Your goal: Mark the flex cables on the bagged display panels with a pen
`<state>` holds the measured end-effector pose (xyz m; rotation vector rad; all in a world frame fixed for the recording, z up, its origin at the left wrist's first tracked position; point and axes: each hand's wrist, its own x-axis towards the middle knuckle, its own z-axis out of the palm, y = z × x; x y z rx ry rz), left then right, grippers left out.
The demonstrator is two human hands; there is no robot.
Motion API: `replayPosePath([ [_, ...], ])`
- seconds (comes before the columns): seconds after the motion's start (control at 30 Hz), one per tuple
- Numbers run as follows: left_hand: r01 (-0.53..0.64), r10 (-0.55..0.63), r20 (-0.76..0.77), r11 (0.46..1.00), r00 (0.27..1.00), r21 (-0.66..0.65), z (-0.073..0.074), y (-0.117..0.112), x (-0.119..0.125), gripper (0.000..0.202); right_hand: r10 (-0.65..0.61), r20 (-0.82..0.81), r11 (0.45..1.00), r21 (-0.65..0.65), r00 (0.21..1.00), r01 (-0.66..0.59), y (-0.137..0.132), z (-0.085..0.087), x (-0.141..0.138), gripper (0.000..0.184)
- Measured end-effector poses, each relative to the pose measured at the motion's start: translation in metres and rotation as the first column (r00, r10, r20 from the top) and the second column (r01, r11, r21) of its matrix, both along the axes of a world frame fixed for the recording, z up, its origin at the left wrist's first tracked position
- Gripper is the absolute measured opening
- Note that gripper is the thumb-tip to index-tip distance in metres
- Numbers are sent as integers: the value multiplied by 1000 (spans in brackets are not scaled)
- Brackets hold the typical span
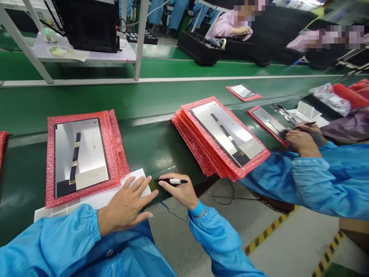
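Note:
My left hand (131, 202) lies with its fingers spread over a white sheet (106, 196) at the bench edge. Between the fingers of my right hand (181, 190) is a black-and-white pen (173, 181), its tip pointing left; a blue band circles that wrist. Above my left hand, an LCD panel (86, 154) with a dark flex cable rests on red bubble-wrap sleeves (115, 154) and partly covers the white sheet. Right of my pen, a second LCD panel (245, 142) tops a taller fanned stack of red bubble-wrap sleeves (196, 150).
A co-worker's hands (305, 140) are at a panel (268, 121) on the right. Another panel (243, 91) lies farther back. A metal frame (141, 42) stands behind the green bench (147, 142), and striped tape (271, 231) marks the floor.

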<state>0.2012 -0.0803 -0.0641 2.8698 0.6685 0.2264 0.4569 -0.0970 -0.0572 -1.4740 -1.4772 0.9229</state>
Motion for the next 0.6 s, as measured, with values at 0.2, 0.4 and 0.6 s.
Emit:
replayPosePath([
  [0.2,-10,10,3,1000,1000,12,2,0,-1,67,48,12,998,30,999,-48,1,1,2,6],
  [0.4,-19,19,5,1000,1000,1,3,0,0,66,86,10,995,44,996,-86,2,1,3,6],
  [0.6,-14,14,-5,1000,1000,2,3,0,0,64,88,45,996,15,995,-89,2,4,5,7],
])
